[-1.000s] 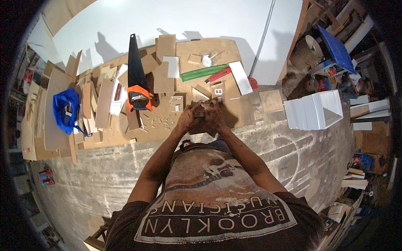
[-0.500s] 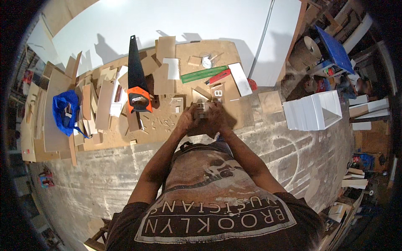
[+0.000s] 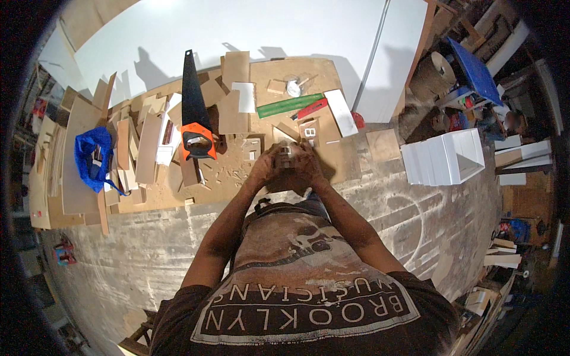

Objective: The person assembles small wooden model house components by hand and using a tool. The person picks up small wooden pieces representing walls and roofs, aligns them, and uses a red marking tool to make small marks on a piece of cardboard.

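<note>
- while the person stands at the tan work board [image 3: 160,193], both forearms reach in and the hands meet at its near edge.
- the left hand [image 3: 267,166] is curled, fingers bent around the left side of a small piece [image 3: 286,155].
- the right hand [image 3: 306,166] curls in from the other side, its fingers pinching the same piece.
- that piece sits between the two hands, mostly covered, so from where i stand i cannot tell its full shape.
- just beyond the right hand lies a little brown panel with a white window frame [image 3: 309,132] on it.
- farther off are a green strip [image 3: 289,105], a red tool [image 3: 312,108] near it and a white strip [image 3: 341,113].
- over to the left, a handsaw [image 3: 193,101] with an orange handle lies near wood offcuts [image 3: 148,145].
- a blue bag [image 3: 89,155] rests at the far left.
</note>
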`<act>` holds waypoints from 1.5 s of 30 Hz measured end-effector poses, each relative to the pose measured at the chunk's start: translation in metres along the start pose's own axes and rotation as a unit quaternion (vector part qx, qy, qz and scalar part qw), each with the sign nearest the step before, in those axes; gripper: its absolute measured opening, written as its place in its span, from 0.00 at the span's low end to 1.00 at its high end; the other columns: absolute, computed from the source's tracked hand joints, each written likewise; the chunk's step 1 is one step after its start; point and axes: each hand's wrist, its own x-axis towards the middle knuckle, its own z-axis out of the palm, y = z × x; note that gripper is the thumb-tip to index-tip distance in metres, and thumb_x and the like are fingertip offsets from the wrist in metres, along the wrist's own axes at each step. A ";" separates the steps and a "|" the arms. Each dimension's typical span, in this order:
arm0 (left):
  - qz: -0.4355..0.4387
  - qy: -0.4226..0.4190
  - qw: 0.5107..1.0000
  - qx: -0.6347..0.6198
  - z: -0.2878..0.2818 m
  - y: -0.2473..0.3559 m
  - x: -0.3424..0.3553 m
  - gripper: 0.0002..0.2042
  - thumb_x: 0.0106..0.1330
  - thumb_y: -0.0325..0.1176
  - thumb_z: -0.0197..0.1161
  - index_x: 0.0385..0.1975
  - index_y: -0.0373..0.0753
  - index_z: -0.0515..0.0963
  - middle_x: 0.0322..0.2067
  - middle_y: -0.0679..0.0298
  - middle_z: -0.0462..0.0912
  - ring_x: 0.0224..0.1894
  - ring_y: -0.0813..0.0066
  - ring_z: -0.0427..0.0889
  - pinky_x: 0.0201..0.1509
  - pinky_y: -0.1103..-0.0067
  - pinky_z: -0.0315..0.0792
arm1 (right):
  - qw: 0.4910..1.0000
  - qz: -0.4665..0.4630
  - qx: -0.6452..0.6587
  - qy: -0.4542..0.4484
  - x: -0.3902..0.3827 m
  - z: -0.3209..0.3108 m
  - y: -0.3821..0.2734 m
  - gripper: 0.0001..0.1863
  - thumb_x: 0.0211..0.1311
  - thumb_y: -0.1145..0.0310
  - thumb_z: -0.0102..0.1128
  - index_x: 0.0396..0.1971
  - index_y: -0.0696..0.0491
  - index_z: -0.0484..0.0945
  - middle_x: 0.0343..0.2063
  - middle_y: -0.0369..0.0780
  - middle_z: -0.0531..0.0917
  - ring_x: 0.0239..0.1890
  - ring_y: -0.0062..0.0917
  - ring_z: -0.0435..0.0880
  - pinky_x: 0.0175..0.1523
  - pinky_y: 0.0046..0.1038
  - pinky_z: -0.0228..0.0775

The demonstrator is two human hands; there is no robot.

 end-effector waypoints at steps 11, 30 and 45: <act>-0.044 0.045 0.998 0.003 -0.014 0.010 0.001 0.24 0.62 0.36 0.63 0.57 0.36 0.73 0.47 0.46 0.83 0.52 0.47 0.80 0.57 0.64 0.75 | 0.984 0.125 0.125 -0.028 0.022 -0.027 -0.014 0.19 0.55 0.69 0.60 0.48 0.55 0.79 0.42 0.53 0.76 0.46 0.49 0.78 0.50 0.42 0.74; -0.065 -0.032 0.992 0.103 0.001 -0.036 0.021 0.15 0.60 0.34 0.61 0.46 0.43 0.84 0.45 0.51 0.83 0.46 0.52 0.83 0.52 0.67 0.78 | 0.996 0.001 0.081 -0.028 0.038 -0.004 0.012 0.12 0.59 0.60 0.57 0.32 0.53 0.82 0.33 0.49 0.80 0.39 0.46 0.82 0.43 0.44 0.73; -0.209 0.102 0.973 0.002 -0.040 0.013 -0.022 0.11 0.61 0.32 0.65 0.38 0.30 0.83 0.29 0.45 0.85 0.34 0.56 0.87 0.39 0.69 0.78 | 0.961 0.250 0.096 0.073 0.010 -0.045 0.028 0.10 0.60 0.67 0.64 0.38 0.56 0.84 0.29 0.46 0.83 0.33 0.33 0.84 0.41 0.33 0.76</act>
